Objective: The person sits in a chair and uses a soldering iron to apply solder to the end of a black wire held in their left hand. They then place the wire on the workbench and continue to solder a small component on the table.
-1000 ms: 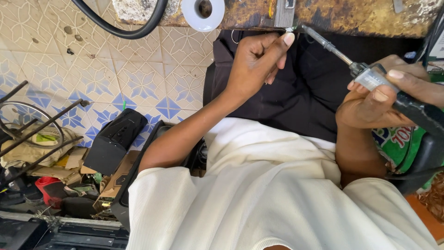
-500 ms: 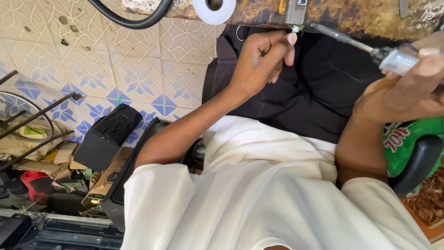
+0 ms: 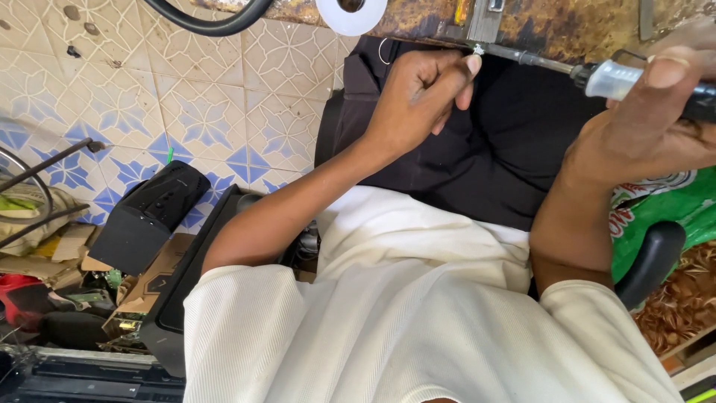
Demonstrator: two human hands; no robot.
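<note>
My left hand [image 3: 419, 97] is raised to the worn wooden bench edge [image 3: 552, 26], its fingertips pinching a tiny metal part [image 3: 478, 50] right at the tool's tip. My right hand [image 3: 649, 123] grips a soldering iron [image 3: 619, 77] with a black handle, a clear collar and a thin metal shaft that points left to that small part. A metal bracket [image 3: 486, 19] is fixed to the bench just above the tip. Below my arms are my black trousers [image 3: 500, 142] and my cream shirt [image 3: 418, 321].
A white tape roll [image 3: 350, 11] and a black cable loop [image 3: 216, 19] hang at the bench edge. On the patterned tile floor [image 3: 149, 89] stand a black speaker box [image 3: 145, 216], cardboard scraps and clutter at left. A black chair armrest [image 3: 652, 261] and green bag [image 3: 664, 209] are at right.
The view has drifted, so the bench and both hands sit a little lower and more to the right. The iron's tip stays at the part pinched by my left hand.
</note>
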